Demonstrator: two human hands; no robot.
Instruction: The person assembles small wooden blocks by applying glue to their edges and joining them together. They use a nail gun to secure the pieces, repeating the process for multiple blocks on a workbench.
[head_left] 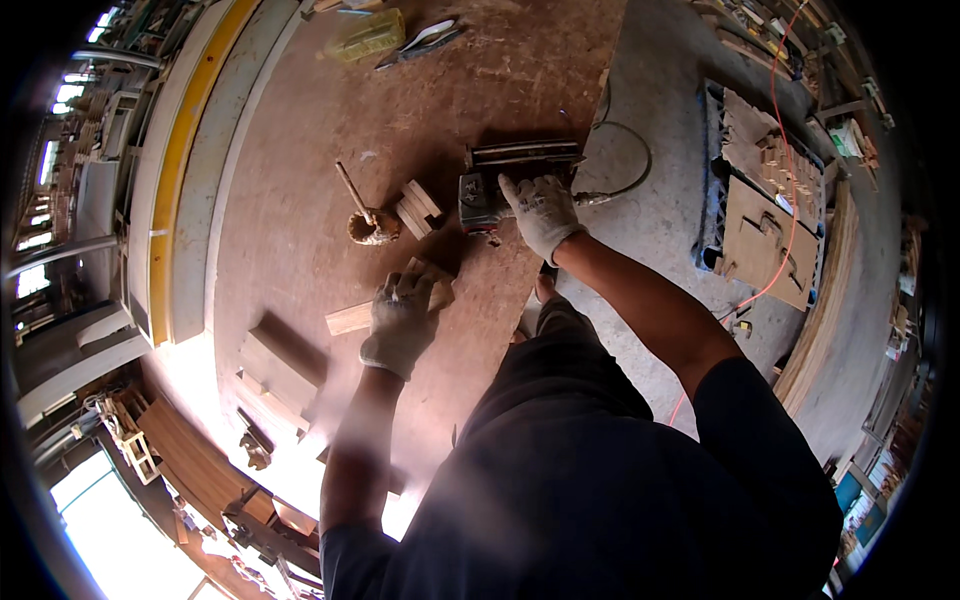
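Observation:
My right hand [545, 213], in a pale work glove, is closed round the handle of a dark air nail gun [483, 203] at the bench's right edge. An air hose [640, 150] loops away from the handle's right end. My left hand [400, 318], also gloved, rests with bent fingers on joined wooden pieces; one light strip of wood [347, 320] sticks out to its left. Its palm side is hidden. Just beyond lie a small stepped wooden block [418, 208] and a round glue pot [374, 230] with a brush [352, 188] standing in it.
The brown workbench [290, 200] carries a larger wooden piece [283, 365] at the near left and pliers [428, 38] beside a yellowish packet [365, 38] at the far end. On the floor to the right stands a blue-edged pallet [712, 180] with boards, crossed by an orange hose [790, 190].

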